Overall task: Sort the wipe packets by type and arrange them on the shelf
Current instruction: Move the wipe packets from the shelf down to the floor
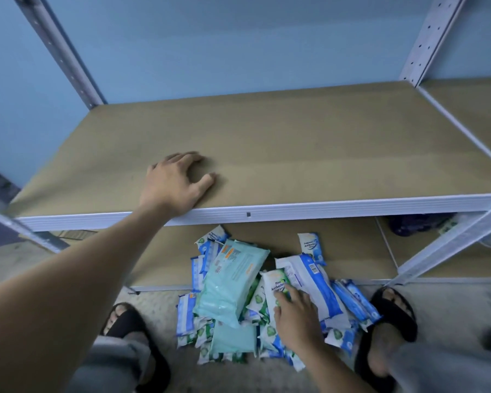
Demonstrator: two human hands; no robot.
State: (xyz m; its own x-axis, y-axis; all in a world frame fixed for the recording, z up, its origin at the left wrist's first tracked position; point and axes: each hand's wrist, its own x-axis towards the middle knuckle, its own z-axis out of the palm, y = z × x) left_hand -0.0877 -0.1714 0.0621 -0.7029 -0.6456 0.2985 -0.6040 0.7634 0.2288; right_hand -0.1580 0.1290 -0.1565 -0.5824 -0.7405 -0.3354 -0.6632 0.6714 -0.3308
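Note:
A heap of wipe packets [255, 302] lies half on the floor and half on the lowest shelf board [165, 259]. It holds large teal packets [233, 282], blue-and-white packets [312, 285] and small green-and-white packets [275, 285]. My right hand [298, 319] reaches down onto the heap, its fingers touching a green-and-white packet; no grip shows. My left hand [176, 182] rests on the bare brown shelf board [323, 154] above, near its front edge, fingers loosely bent and holding nothing.
The shelf unit has white metal posts [434, 38] and a white front rail [323, 208]. A second bay adjoins on the right [471, 114]. A dark object [417, 224] sits under that bay's shelf. My feet in black sandals [394, 316] flank the heap.

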